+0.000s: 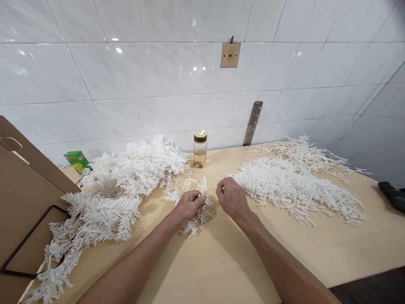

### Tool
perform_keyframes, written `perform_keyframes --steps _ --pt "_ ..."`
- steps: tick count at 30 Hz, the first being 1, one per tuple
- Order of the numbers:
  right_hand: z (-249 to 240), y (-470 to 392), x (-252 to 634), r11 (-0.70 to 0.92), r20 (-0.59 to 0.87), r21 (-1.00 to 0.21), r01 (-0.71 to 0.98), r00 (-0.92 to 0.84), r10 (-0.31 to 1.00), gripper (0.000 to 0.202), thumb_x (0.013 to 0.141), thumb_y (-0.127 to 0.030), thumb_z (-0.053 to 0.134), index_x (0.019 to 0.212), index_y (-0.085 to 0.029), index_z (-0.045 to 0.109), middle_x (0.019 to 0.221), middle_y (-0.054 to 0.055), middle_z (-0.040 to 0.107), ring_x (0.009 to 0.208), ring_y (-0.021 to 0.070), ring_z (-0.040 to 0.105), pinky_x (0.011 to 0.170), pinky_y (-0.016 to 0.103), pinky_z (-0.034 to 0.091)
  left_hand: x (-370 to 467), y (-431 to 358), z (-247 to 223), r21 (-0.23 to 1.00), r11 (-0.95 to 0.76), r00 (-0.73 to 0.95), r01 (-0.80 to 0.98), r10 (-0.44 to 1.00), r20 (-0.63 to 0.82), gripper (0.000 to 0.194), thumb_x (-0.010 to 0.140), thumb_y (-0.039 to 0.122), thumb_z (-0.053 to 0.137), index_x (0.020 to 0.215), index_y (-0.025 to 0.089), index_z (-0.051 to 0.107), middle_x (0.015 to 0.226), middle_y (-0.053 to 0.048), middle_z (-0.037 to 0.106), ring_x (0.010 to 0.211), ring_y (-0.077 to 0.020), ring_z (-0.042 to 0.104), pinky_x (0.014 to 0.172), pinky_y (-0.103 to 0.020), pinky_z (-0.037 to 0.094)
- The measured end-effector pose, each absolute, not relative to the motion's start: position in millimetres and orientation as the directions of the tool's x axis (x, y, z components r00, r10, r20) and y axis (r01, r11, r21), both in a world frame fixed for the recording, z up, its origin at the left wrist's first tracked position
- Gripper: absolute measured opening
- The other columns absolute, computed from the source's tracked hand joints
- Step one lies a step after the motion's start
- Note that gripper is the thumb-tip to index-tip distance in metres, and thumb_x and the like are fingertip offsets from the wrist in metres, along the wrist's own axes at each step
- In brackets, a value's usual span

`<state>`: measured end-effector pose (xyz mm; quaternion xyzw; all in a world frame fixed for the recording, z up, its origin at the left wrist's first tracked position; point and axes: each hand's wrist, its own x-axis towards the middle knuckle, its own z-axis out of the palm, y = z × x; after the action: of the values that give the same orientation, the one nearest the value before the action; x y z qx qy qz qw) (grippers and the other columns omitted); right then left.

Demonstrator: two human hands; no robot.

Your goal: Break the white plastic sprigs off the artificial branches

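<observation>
My left hand [189, 207] pinches a white branched plastic sprig [196, 181] between thumb and fingers, over the middle of the table. Part of the sprig rises above the fingertips, and more white branchlets [192, 228] show below the hand. To its right, my right hand [233, 196] is curled closed; anything inside its fingers is hidden. The right hand is beside the near end of a pile of white sprigs [294, 185] lying mostly lengthwise. A taller, tangled heap of white sprigs [129, 181] covers the table's left side.
A lidded clear bottle [199, 154] with liquid stands behind my hands. A metal bracket [253, 122] leans on the tiled wall. At left are a green carton [77, 161] and a cardboard box [28, 202] with a black wire frame [23, 238]. A black object [392, 196] sits far right.
</observation>
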<state>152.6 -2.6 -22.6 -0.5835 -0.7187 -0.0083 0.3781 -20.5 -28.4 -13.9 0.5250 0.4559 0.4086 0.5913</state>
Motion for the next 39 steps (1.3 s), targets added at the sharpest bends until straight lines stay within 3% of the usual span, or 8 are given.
perform_keyframes --steps 3,5,9,12,18,25,31,39 --pt "-20.6 4.1 170.0 0.233 0.553 -0.518 0.823 0.115 0.826 0.010 0.079 -0.015 0.049 0.079 -0.017 0.059 0.084 0.009 0.062 0.068 0.0179 0.055 0.067 0.031 0.042 -21.2 -28.5 -11.6 0.990 0.140 0.245 -0.017 0.961 -0.131 0.047 0.067 0.059 0.072 0.066 0.019 0.046 0.044 0.008 0.042 0.035 -0.0031 0.025 0.037 -0.020 0.014" --pt "-16.1 2.9 175.5 0.228 0.456 -0.648 0.727 0.130 0.881 0.013 0.079 -0.022 0.052 0.084 -0.017 0.063 0.082 0.007 0.062 0.064 0.0165 0.055 0.065 0.031 0.044 -21.8 -27.9 -11.4 0.989 0.147 0.228 -0.035 0.964 -0.135 0.047 0.068 0.059 0.072 0.068 0.019 0.047 0.045 0.008 0.042 0.034 -0.0027 0.025 0.037 -0.019 0.014" --pt "-6.9 -9.2 164.9 0.181 0.121 -0.885 0.430 -0.163 0.979 0.034 0.084 -0.048 0.052 0.086 -0.018 0.067 0.061 -0.002 0.053 0.045 0.0108 0.044 0.044 0.024 0.037 -23.1 -26.4 -12.9 0.991 0.124 0.199 -0.056 0.974 -0.111 0.044 0.070 0.057 0.071 0.070 0.019 0.048 0.046 0.008 0.043 0.034 -0.0028 0.026 0.037 -0.018 0.016" --pt "-5.6 -15.5 153.0 0.172 0.061 -0.930 0.324 -0.327 0.943 0.040 0.082 -0.054 0.056 0.087 -0.017 0.069 0.059 -0.003 0.053 0.042 0.0079 0.039 0.039 0.022 0.033 -23.8 -25.3 -14.3 0.994 0.101 0.178 -0.046 0.980 -0.092 0.043 0.070 0.056 0.071 0.069 0.018 0.050 0.045 0.008 0.043 0.035 -0.0036 0.029 0.037 -0.018 0.018" --pt "-9.4 -13.3 148.9 0.223 0.114 -0.886 0.407 -0.275 0.955 0.030 0.080 -0.044 0.060 0.082 -0.016 0.070 0.072 0.001 0.066 0.048 0.0086 0.046 0.045 0.022 0.035 -21.9 -23.2 -18.2 0.997 0.079 0.142 -0.024 0.987 -0.074 0.040 0.071 0.054 0.069 0.069 0.019 0.049 0.045 0.008 0.041 0.035 -0.0048 0.030 0.037 -0.019 0.020" --pt "-9.6 -14.9 143.6 0.301 0.205 -0.791 0.532 -0.232 0.951 0.022 0.081 -0.038 0.059 0.078 -0.019 0.071 0.075 0.003 0.071 0.065 0.0162 0.059 0.060 0.027 0.042 -20.4 -20.7 -26.6 0.988 -0.015 0.010 0.154 1.000 0.014 0.033 0.073 0.044 0.067 0.062 0.019 0.047 0.046 0.007 0.043 0.041 -0.0073 0.035 0.043 -0.021 0.025" --pt "-14.9 -17.8 137.7 0.366 0.293 -0.688 0.627 -0.221 0.930 0.019 0.084 -0.031 0.054 0.079 -0.020 0.068 0.073 0.002 0.069 0.064 0.0157 0.058 0.062 0.027 0.042 -20.4 -21.3 -25.2 0.968 -0.042 -0.037 0.249 0.998 0.053 0.028 0.074 0.041 0.064 0.061 0.019 0.053 0.052 0.002 0.053 0.049 -0.0118 0.046 0.049 -0.023 0.032" --pt "-21.3 -17.6 123.7 0.269 0.237 -0.683 0.679 -0.141 0.961 0.017 0.084 -0.026 0.052 0.070 -0.020 0.061 0.072 0.002 0.067 0.067 0.0166 0.060 0.061 0.026 0.040 -15.5 -23.2 -22.9 0.887 -0.188 -0.088 0.421 0.965 0.247 0.023 0.076 0.029 0.060 0.059 0.019 0.048 0.055 0.004 0.045 0.056 -0.0123 0.039 0.056 -0.025 0.028"
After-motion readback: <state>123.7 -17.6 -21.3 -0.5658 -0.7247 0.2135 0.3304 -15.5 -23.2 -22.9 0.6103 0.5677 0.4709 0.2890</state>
